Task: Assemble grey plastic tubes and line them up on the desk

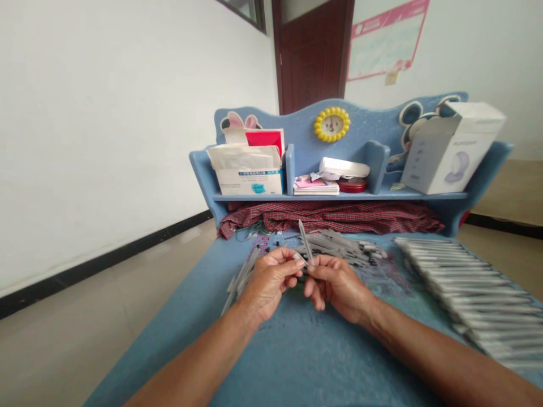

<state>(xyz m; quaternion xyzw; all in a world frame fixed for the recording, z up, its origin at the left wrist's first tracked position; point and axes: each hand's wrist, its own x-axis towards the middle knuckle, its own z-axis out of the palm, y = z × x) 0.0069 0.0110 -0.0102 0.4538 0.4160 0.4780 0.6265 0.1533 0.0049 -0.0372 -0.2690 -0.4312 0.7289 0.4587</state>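
Note:
My right hand pinches a slim grey pen-like stick that points up and away from me. My left hand is curled beside it, its fingertips closed on a small pale piece at the stick's lower end. Both hands hover over the blue desk, just in front of a loose heap of grey sticks. A few more sticks lie to the left of my left hand.
A long row of grey sticks is laid side by side at the right. A red checked cloth lies under the blue shelf, which holds a mask box, papers, a white carton and a yellow clock.

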